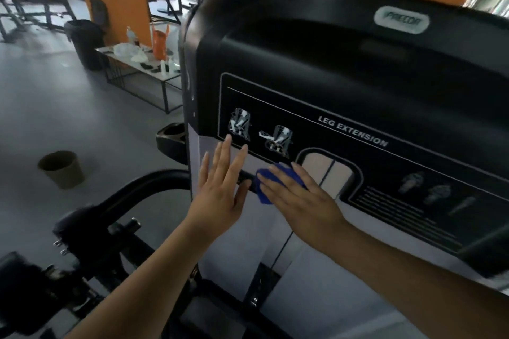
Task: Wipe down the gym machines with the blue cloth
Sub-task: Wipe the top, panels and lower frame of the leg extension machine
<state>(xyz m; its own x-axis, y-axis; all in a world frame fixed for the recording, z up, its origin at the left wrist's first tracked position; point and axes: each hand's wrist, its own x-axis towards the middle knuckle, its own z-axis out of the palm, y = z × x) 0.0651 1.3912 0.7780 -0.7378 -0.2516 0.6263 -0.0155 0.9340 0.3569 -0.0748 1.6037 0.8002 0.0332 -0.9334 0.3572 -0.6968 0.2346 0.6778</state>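
A black leg extension machine [344,69] fills the right half of the view, its shroud bearing a printed instruction panel [330,146]. My right hand [300,201] lies flat with straight fingers on the blue cloth [265,190], pressing it against the pale lower part of the shroud just below the panel. Most of the cloth is hidden under that hand. My left hand [223,184] rests beside it to the left, fingers straight and spread, touching the shroud near its left edge.
The machine's black frame tube and adjustment parts [91,231] stand at lower left. A brown bucket [62,169] sits on the grey floor at left. Further back are a low table with bottles and bags [143,63], a black bin [85,41] and orange pillars.
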